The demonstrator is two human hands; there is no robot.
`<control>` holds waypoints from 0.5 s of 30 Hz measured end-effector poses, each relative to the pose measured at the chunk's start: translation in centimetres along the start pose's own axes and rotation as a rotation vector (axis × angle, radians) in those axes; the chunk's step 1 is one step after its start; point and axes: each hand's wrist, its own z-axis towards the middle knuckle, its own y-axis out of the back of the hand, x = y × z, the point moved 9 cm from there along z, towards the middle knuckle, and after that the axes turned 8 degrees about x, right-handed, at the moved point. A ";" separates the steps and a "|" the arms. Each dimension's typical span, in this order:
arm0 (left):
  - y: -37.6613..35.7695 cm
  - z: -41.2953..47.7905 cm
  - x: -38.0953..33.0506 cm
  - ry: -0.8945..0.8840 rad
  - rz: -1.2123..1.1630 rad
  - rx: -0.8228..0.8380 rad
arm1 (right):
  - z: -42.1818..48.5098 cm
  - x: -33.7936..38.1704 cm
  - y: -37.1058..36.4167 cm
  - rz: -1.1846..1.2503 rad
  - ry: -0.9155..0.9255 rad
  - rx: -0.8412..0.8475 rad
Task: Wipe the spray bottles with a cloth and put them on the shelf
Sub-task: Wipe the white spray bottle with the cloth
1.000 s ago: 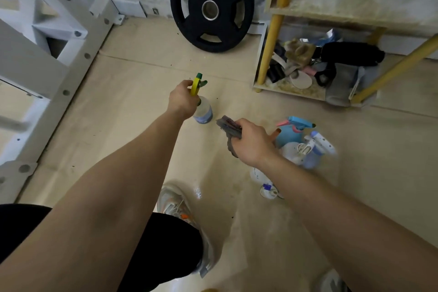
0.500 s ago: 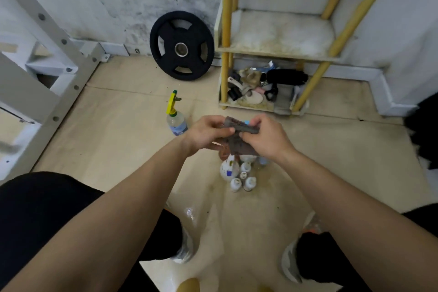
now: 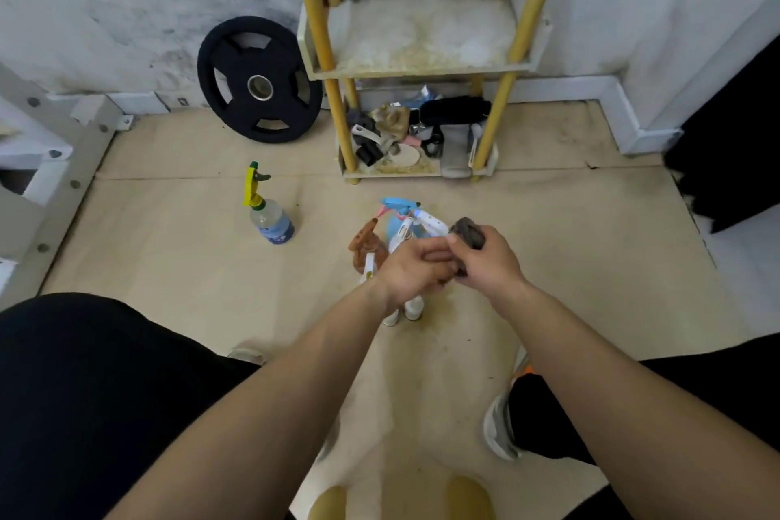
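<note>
The cloth (image 3: 468,233), dark grey and bunched, is held in the right grip (image 3: 489,262), which is closed round it so that its top is seen above the thumb. Its lower end is pinched by the curled fingers of the left grip (image 3: 411,272), and the two grips are pressed together.

Directly beneath and just beyond the grips, a cluster of bottles is stood on the floor (image 3: 570,245). A blue bottle (image 3: 399,224) is seen just beyond the left grip, with a brown bottle (image 3: 365,245) beside it, to the left of that grip. A white sprayer (image 3: 430,222) is seen between the blue bottle and the cloth. Two small white bottles (image 3: 411,310) are partly hidden under the left wrist.

Well to the left of the grips, a clear bottle (image 3: 270,220) with a yellow and green trigger is stood upright by itself.

Beyond the grips, the shelf (image 3: 422,34) is found against the wall, carried on yellow posts. Its middle board is stained, and its bottom board is filled with clutter (image 3: 413,131) too mixed to be told apart. A black weight plate (image 3: 259,80) is leaned on the wall, left of the shelf.

Nearer than the grips, black-clad knees and grey shoes are seen at either side.
</note>
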 end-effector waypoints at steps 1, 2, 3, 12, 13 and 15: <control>0.1 0.1 0.8 0.061 0.014 0.038 | 0.5 -1.0 0.5 -0.013 -0.012 0.006; 0.6 0.3 1.7 0.120 0.043 0.043 | 1.1 -2.0 1.0 -0.039 -0.014 0.016; 1.6 0.5 2.3 0.159 0.095 0.010 | 1.7 -2.6 1.4 -0.071 -0.009 0.024; 11.2 3.0 3.4 0.208 0.767 -0.538 | 5.7 -4.7 3.3 -0.159 -0.062 -0.087; 11.4 3.6 3.3 0.210 0.835 -0.542 | 6.1 -4.6 3.3 -0.163 -0.064 -0.097; 11.7 4.9 3.6 0.217 0.884 -0.538 | 7.1 -4.7 3.2 -0.179 -0.065 -0.118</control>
